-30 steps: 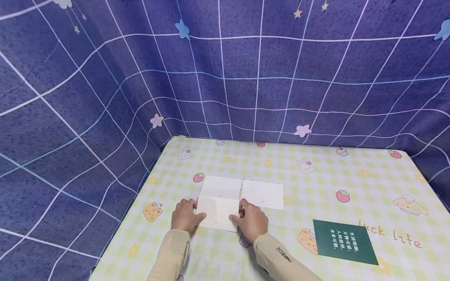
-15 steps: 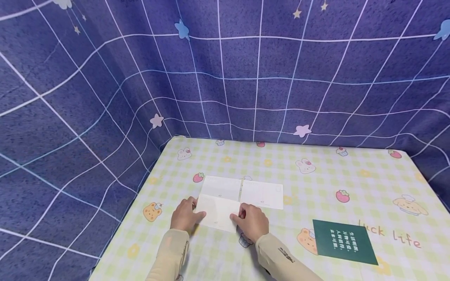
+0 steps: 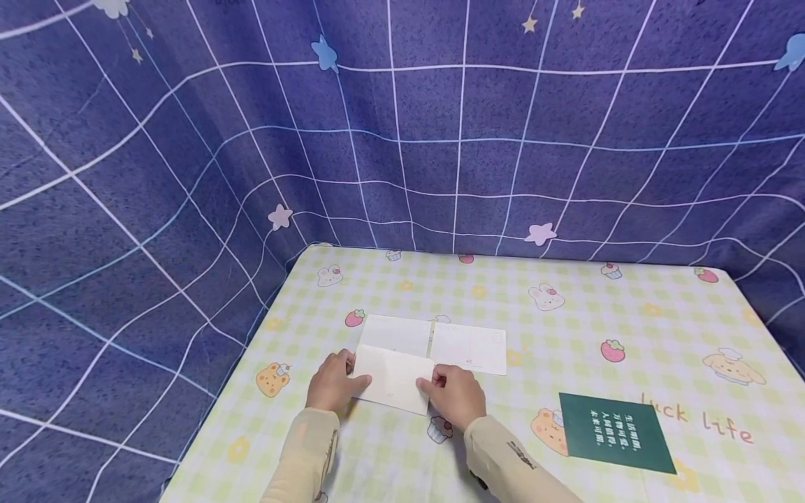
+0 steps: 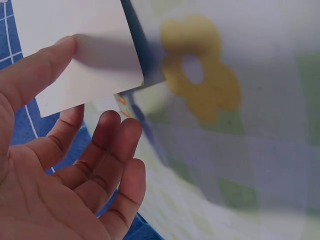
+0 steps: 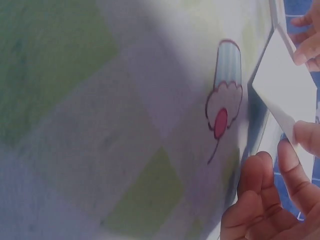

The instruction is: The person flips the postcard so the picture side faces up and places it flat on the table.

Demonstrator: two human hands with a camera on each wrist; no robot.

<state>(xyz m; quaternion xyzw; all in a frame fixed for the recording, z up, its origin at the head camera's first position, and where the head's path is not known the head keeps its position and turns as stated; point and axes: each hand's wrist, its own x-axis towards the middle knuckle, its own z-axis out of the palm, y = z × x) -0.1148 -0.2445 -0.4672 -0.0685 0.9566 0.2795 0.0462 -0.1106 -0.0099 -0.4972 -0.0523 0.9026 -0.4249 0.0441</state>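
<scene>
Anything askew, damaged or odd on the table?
No visible damage. The green card stands out: it lies apart at the right, lettered side up, while the held card shows a pale face.

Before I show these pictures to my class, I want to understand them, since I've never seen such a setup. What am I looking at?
There is no machine: a person works with bare hands, the left hand and the right hand. The wide picture comes from a camera worn on the head, looking forward and down. The two close ones come from cameras worn on the wrists, one for each hand. Both hands pinch a cream-white card by opposite sides, held off the patterned tablecloth. Just beyond it lie a second white card and, beside that, a third white card. A green card with white writing lies to the right.
</scene>
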